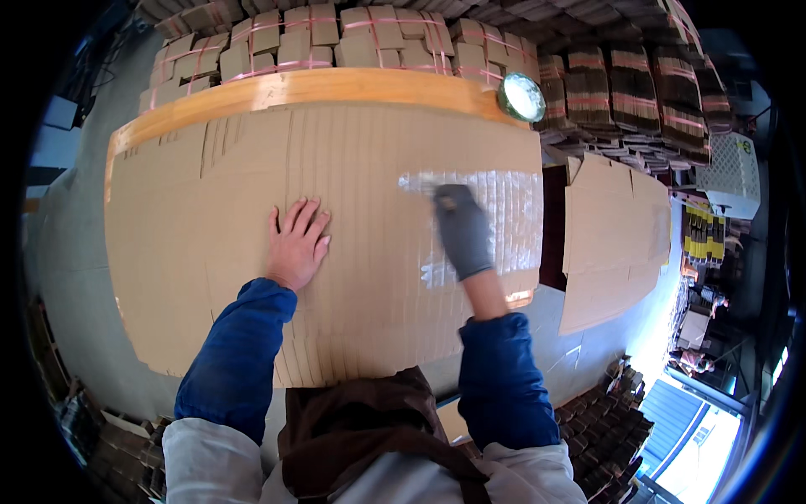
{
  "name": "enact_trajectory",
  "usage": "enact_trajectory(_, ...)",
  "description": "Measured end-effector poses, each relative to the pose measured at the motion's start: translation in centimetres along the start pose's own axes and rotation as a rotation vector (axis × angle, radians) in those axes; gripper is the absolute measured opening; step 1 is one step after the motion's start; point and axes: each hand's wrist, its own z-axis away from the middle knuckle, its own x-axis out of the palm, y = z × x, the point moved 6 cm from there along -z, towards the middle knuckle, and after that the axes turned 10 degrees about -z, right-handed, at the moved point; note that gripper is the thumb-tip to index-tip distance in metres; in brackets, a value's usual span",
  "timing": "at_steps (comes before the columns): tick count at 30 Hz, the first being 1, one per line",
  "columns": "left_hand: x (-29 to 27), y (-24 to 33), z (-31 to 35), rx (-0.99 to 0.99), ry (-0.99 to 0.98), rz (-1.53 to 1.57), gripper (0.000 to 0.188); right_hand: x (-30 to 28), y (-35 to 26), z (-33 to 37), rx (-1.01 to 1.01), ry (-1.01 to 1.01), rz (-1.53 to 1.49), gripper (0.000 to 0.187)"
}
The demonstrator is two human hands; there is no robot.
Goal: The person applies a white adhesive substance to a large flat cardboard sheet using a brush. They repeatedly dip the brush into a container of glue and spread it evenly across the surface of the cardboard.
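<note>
A large sheet of brown corrugated cardboard (361,252) covers most of the wooden table (336,84). My left hand (299,244) is bare and lies flat on the middle of the sheet, fingers spread. On the sheet's right part, my right hand (462,227) wears a dark grey glove and is closed; whatever it grips is blurred and mostly hidden under the fingers. Around it, a wet, shiny whitish layer (512,210) coats the cardboard in streaks and reaches the sheet's right edge.
A round green-rimmed container (521,97) with a shiny pale inside stands at the table's far right corner. Another cardboard piece (613,244) lies to the right across a dark gap. Strapped cardboard bundles (369,38) are piled behind the table. A white plastic crate (729,176) stands far right.
</note>
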Motion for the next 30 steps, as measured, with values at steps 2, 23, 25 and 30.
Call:
enact_trajectory(2,0.2,0.0,0.6,-0.005,-0.025,-0.020,0.044,2.9,-2.0,2.7,-0.008,-0.108,0.044,0.015)
enact_trajectory(23,-0.3,0.2,-0.2,0.017,0.014,-0.036,0.044,-5.9,5.7,2.9,0.146,0.026,0.167,0.011)
enact_trajectory(25,-0.1,-0.2,0.1,0.001,0.005,-0.042,0.044,-5.6,4.3,2.3,0.066,0.068,0.087,0.012)
enact_trajectory(30,-0.5,0.1,-0.2,0.015,-0.012,-0.041,0.043,-6.0,5.9,1.6,0.150,0.038,0.099,0.011)
